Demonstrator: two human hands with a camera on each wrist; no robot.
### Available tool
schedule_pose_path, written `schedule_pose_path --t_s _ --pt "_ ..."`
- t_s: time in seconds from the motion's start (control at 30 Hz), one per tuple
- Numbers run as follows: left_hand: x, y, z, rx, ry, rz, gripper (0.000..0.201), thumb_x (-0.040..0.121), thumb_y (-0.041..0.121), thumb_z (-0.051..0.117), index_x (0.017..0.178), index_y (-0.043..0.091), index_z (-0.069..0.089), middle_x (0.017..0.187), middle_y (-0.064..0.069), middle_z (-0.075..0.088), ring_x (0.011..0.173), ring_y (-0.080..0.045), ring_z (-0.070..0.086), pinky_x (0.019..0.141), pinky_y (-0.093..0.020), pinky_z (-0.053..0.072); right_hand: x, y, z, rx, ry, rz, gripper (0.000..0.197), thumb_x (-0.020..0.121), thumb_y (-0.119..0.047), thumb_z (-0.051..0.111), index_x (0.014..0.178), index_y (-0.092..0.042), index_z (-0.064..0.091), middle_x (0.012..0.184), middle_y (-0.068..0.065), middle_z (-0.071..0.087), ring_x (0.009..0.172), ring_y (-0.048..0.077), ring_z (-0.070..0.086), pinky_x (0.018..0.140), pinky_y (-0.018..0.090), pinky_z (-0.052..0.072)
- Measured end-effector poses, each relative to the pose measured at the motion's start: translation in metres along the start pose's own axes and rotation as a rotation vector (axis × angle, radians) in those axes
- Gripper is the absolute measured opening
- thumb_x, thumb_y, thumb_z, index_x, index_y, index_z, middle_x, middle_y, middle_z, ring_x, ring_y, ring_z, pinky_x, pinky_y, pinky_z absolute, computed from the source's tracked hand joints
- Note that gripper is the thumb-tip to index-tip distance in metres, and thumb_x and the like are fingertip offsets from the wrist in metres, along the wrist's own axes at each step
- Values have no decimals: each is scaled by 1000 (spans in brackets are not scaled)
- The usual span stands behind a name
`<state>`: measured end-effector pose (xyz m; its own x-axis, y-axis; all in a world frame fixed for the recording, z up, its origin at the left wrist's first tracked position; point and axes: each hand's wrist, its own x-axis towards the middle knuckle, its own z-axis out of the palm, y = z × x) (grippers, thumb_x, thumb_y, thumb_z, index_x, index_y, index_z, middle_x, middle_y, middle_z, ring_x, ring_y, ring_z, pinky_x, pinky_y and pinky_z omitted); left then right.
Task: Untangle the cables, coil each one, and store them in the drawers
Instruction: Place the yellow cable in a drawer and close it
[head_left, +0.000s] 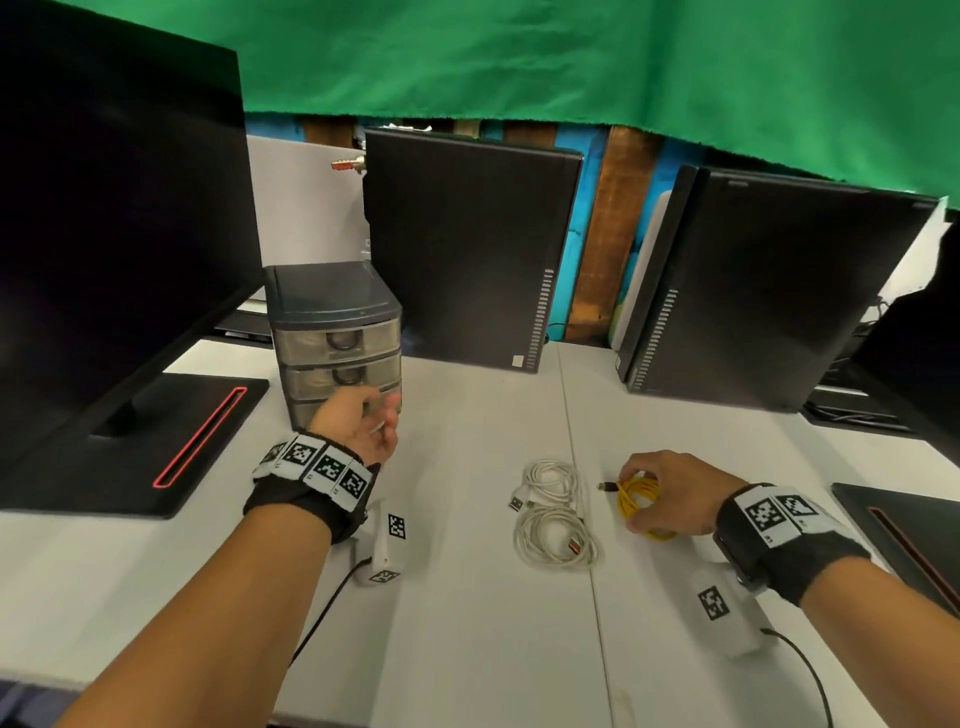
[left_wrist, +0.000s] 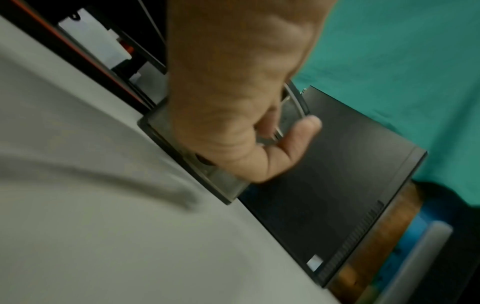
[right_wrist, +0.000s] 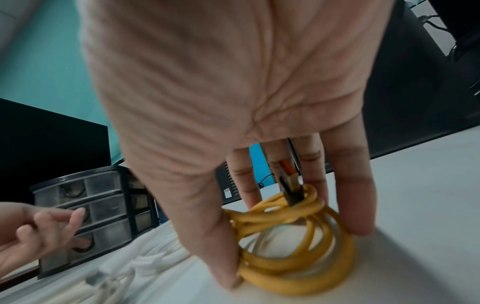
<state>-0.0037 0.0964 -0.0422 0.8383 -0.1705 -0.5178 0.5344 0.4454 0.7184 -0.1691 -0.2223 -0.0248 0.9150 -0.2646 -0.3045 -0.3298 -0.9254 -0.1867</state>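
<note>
1. Table (head_left: 467, 649) of pale grey-white, smooth and matte, with a seam running front to back just right of the drawer unit (head_left: 335, 338); green cloth (head_left: 571, 57) hangs across the back of the room, with blue and brown wall below it.
2. Left of the drawer unit stands a black monitor (head_left: 114, 218) on a flat base with a red slot; behind and to the right of the unit stand two black computer towers (head_left: 467, 244) with ribbed vents.
3. No writing is legible; the wristbands (head_left: 317, 467) carry black-and-white square coded markers, and the nearer tower bears a small pale sticker too blurred to read.
4. The drawer unit is dark grey plastic with three smoky translucent drawers and dark ring pulls.
5. The left hand (head_left: 363, 421) is at the lowest drawer's front, fingers loosely curled; whether they grip the pull I cannot tell.
6. Right of the unit, the right hand (head_left: 670, 493) pinches the yellow cable (head_left: 636, 501), a rubbery round coil resting on the table, between thumb and fingertips.
7. Between the unit and that coil lie two white cables (head_left: 553, 512), each coiled.
</note>
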Motion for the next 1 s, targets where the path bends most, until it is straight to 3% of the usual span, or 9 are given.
schedule_pose_path --t_s 0.07,0.17,0.3,0.53,0.67,0.83,1.0 --pt "8 4 -3 -272 0 -20 11 99 22 49 100 16 58 80 7 66 44 -5 49 42 -17 37 1 -1 0 4 4 -7 48 73 -37 80 116 -37 58 121 -7 53 103 16 58 85 29 54" --pt "13 6 -7 -456 1 -26 16 100 27 49 110 18 58 79 9 65 51 -4 50 50 -20 38 1 -2 -3 20 2 -14 49 73 -37 79 115 -40 56 122 -8 52 102 15 57 83 27 54" --pt "9 -1 -9 -431 23 -29 14 100 27 49 107 19 58 81 9 63 56 -6 49 54 -21 38 0 1 -9 40 25 -9 46 73 -37 79 113 -40 57 120 -5 56 100 15 59 86 31 56" --pt "-8 -13 -19 -238 62 -57 14 93 13 49 81 16 55 71 6 55 54 -9 46 53 -22 35 1 2 -12 89 46 2 46 74 -36 82 113 -39 58 120 -5 55 101 18 58 87 31 53" --pt "-19 -6 -15 19 125 75 10 91 11 49 87 17 56 71 4 55 53 -10 43 47 -22 34 1 -3 -12 95 41 -13 48 74 -36 83 115 -39 57 122 -4 54 104 19 57 89 33 53" --pt "-40 13 -6 644 74 136 21 92 23 61 113 17 59 92 -2 66 61 -13 47 51 -23 36 -3 -11 -18 102 52 -42 49 77 -35 82 119 -36 56 122 -5 54 105 19 56 87 30 51" --pt "-45 20 -7 1012 122 252 20 97 27 58 113 17 52 83 -5 62 53 -12 45 34 -15 33 -8 -32 -36 81 93 -115 48 78 -36 81 118 -36 57 118 -6 59 100 15 58 87 31 53"
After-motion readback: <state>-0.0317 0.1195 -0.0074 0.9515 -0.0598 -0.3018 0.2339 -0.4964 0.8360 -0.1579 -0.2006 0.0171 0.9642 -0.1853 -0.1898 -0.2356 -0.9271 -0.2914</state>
